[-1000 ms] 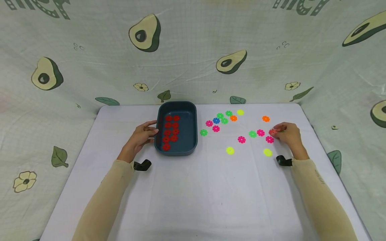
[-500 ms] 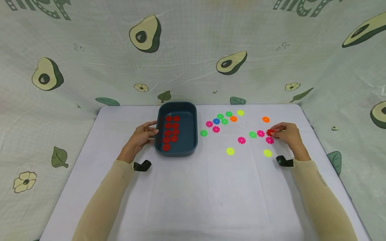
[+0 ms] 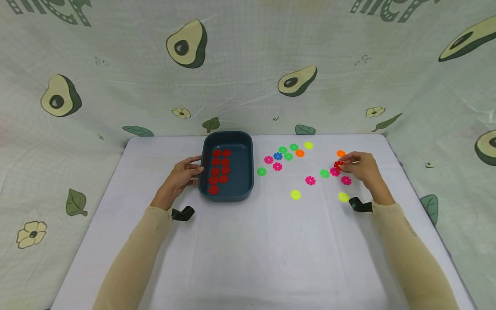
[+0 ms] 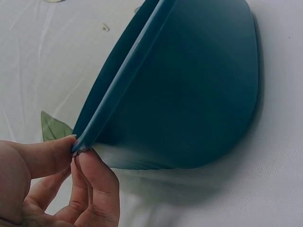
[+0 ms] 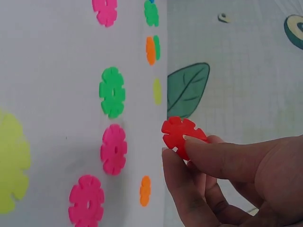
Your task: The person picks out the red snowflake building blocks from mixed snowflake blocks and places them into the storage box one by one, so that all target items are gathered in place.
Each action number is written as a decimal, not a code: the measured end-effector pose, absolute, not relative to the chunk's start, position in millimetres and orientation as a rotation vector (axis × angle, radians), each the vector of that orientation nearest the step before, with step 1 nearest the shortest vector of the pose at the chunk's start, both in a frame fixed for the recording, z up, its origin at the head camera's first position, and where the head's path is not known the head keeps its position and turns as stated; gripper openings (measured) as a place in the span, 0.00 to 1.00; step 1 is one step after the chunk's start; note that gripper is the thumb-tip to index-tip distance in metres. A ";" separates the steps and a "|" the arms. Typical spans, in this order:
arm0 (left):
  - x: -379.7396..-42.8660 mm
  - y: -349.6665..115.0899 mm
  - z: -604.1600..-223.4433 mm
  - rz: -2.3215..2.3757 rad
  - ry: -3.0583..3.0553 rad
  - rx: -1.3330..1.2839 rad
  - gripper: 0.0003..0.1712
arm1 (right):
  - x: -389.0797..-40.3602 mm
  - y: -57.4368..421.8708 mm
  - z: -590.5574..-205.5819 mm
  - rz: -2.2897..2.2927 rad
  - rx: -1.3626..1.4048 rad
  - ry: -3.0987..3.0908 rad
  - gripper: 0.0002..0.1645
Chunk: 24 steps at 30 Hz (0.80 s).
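At the right of the table, my right hand (image 3: 360,168) pinches a red notched plastic disc (image 5: 179,132) between thumb and fingers, raised over the table in the right wrist view. Pink discs (image 5: 113,149) and an orange disc (image 5: 145,191) lie close by. My left hand (image 3: 182,176) grips the left rim of a dark blue rectangular tray (image 3: 244,189); the left wrist view shows thumb and fingertips pinching that rim (image 4: 118,80). Inside the tray, several red discs (image 3: 225,162) lie in two rough columns along its left side.
Right of the tray lie scattered discs: several green (image 3: 261,171), several pink (image 3: 310,181), yellow ones (image 3: 296,195), a blue one (image 3: 277,156) and another orange one (image 3: 300,153). A patterned cloth (image 3: 240,64) hangs behind the table. A black wrist camera mount (image 3: 360,205) juts from the right sleeve.
My right hand has moved slightly left and away from me with the red disc, uncovering the pink disc beneath. My left hand and the tray have stayed in place.
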State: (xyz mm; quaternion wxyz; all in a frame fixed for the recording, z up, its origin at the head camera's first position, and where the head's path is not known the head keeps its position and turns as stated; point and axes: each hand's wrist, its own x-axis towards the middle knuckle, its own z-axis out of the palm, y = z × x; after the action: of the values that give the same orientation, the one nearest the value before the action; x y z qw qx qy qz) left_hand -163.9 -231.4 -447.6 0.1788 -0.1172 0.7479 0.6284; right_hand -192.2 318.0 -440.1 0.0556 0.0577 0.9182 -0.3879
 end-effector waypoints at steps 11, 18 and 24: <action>-164.2 -229.9 -447.2 1.783 2.110 -0.348 0.35 | -198.2 269.6 -427.9 -1.156 0.026 2.694 0.17; -162.9 -230.5 -447.8 1.778 2.108 -0.346 0.35 | -201.6 237.8 -424.7 -1.197 -0.087 2.637 0.14; -163.4 -230.5 -449.4 1.775 2.115 -0.330 0.36 | -201.8 212.1 -421.9 -1.222 -0.137 2.613 0.13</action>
State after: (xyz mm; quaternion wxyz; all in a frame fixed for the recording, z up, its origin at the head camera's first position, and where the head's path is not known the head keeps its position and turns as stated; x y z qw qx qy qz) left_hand -163.4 -230.5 -449.4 0.1795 -0.1168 0.7482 0.6279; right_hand -201.8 212.1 -421.9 0.1265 -0.0469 0.8975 -0.4199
